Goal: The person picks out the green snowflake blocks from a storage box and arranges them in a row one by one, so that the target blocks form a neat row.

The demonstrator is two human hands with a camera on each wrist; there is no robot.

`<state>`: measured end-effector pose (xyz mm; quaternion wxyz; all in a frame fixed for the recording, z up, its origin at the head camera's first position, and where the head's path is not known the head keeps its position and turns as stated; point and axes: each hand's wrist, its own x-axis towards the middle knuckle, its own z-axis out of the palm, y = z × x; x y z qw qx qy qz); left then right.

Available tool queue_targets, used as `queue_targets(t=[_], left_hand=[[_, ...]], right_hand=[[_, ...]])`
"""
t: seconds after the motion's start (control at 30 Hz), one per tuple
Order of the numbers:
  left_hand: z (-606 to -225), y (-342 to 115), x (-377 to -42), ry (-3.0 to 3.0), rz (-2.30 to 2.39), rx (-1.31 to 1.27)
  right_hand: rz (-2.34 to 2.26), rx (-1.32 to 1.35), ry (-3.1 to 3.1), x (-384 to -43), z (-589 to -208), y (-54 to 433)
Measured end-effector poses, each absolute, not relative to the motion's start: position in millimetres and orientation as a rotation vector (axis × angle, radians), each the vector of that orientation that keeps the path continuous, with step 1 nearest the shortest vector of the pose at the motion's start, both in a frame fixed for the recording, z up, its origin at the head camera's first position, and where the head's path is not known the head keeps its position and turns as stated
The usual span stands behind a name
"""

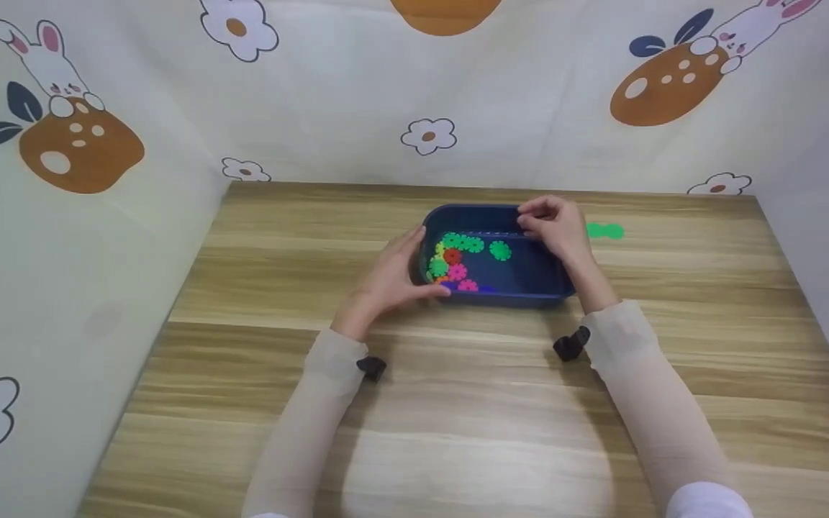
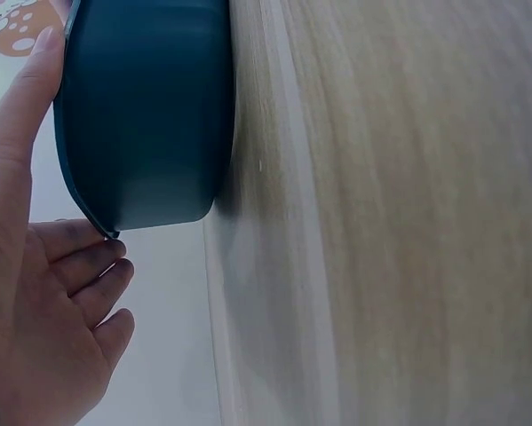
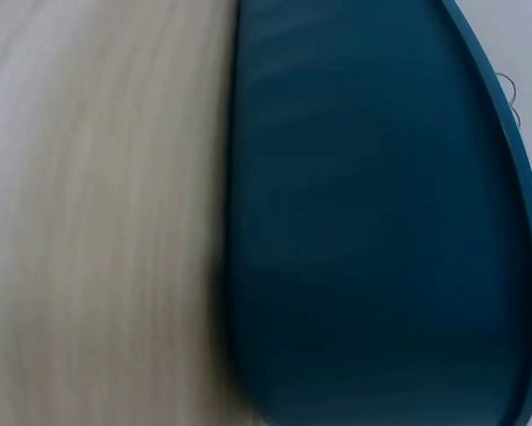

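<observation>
A dark blue plastic tray (image 1: 508, 296) stands on the table near the back wall. My left hand (image 1: 389, 273) holds its left end, with the thumb on the near rim and the fingers at the left rim. In the left wrist view the left hand's fingertips (image 2: 115, 250) bend in at the tray's rim. My right hand (image 1: 557, 229) hovers over the tray's back right corner, fingers bent and thumb near the index finger; I cannot tell whether a small piece is between them. Colourful flower-shaped plastic discs (image 1: 452, 256) cluster at the tray's left, and one green disc (image 1: 500, 250) lies apart inside.
On the wooden table (image 1: 472, 432), right of the tray and partly behind the right hand, lie green discs (image 1: 606, 231). Patterned cloth walls (image 1: 342, 108) close in the table's back and left side. The tray's blue side wall (image 3: 372, 213) fills much of the right wrist view.
</observation>
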<state>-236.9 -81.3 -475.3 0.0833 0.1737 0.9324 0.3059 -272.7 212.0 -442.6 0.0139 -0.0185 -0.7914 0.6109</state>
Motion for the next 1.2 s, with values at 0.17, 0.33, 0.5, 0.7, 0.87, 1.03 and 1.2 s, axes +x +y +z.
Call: queue_targets(t=[0.17,0.33,0.5,0.7,0.87,1.03,1.2], left_hand=[[-475,-81,-237,2.795,0.875,0.53],[-475,-80,-237,2.81,0.841,0.539],[-475,-79,-237,2.803,0.866,0.528],[-476,-80,-237,2.803,0.873,0.527],[-476,-80,-238,2.797,0.875,0.544],[-475,-80,-238,2.794,0.872,0.561],[-475,-80,-238,2.805,0.861,0.558]], right_hand=[[1.853,-0.051,-2.532,-271,-447,199],[1.785,-0.026,-2.591,-271,-452,187],[1.748,-0.014,-2.645,-270,-455,174],[1.739,0.03,-2.672,-269,-460,158],[1.69,0.072,-2.721,-269,-464,145],[1.681,0.083,-2.78,-269,-466,134],[1.697,0.087,-2.85,-270,-468,125]])
